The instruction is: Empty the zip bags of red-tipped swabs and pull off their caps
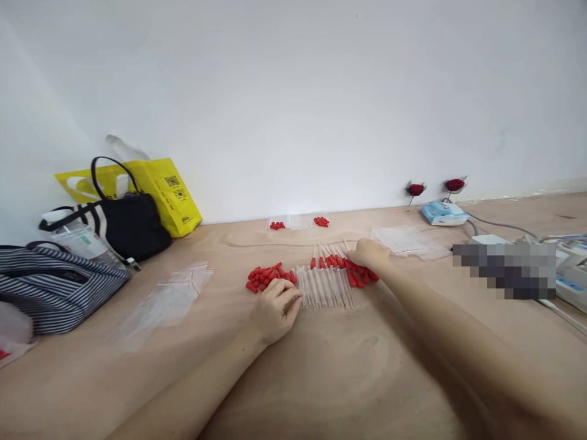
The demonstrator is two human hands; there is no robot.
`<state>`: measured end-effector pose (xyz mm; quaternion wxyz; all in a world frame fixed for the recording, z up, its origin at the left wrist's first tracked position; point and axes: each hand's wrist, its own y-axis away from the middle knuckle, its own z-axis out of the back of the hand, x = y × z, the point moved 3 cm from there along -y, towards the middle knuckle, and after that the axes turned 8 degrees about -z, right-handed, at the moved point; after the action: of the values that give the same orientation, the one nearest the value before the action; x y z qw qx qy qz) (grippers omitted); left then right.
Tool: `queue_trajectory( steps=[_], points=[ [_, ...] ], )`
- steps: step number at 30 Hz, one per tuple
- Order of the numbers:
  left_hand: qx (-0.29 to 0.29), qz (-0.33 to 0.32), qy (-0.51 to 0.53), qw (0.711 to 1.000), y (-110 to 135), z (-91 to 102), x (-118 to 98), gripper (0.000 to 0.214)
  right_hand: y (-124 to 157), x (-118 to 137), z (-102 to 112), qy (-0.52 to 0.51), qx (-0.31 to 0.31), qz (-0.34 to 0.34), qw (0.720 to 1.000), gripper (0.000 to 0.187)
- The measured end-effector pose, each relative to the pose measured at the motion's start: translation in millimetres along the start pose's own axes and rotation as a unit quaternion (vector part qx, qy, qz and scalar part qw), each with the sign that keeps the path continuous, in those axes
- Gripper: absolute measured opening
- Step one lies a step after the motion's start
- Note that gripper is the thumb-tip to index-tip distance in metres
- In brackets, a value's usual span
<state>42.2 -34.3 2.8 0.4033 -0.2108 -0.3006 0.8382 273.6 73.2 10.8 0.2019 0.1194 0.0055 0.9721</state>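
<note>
A row of clear thin tubes lies side by side on the wooden table, some fitted with red caps. A loose heap of red caps sits just to their left. My left hand rests at the left end of the tube row, fingers curled against the tubes. My right hand reaches to the far right end of the row, fingers bent down onto the capped tubes; what it grips is hidden.
Clear zip bags lie at the left, more bags at the right. A striped bag, black handbag and yellow bag stand at the left wall. Small bags with red caps, a tissue pack and cables lie behind.
</note>
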Motion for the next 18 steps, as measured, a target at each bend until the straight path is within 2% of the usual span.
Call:
queue_trajectory(
  steps=[7,10,12,14,16,18],
  points=[
    [-0.003,0.007,-0.016,1.0,1,2.5,0,0.01,15,-1,23,-0.001,-0.027,0.052,0.998,0.023],
    [-0.015,0.017,-0.053,0.998,-1,5.0,-1,0.013,33,-10,22,-0.034,-0.041,0.136,0.989,0.026],
    [-0.037,0.014,-0.097,0.995,-2,8.0,-3,0.022,52,-15,15,-0.101,-0.079,0.267,0.955,0.025],
    [-0.061,-0.018,-0.149,0.987,-3,11.3,-9,0.028,73,-19,5,-0.126,-0.145,0.379,0.905,0.025],
    [-0.071,-0.07,-0.193,0.976,-5,13.1,-17,0.029,94,-21,-5,-0.139,-0.224,0.448,0.855,0.026],
    [-0.06,-0.114,-0.211,0.969,-6,12.4,-24,0.027,110,-20,-11,-0.144,-0.278,0.492,0.812,0.025]
  ],
)
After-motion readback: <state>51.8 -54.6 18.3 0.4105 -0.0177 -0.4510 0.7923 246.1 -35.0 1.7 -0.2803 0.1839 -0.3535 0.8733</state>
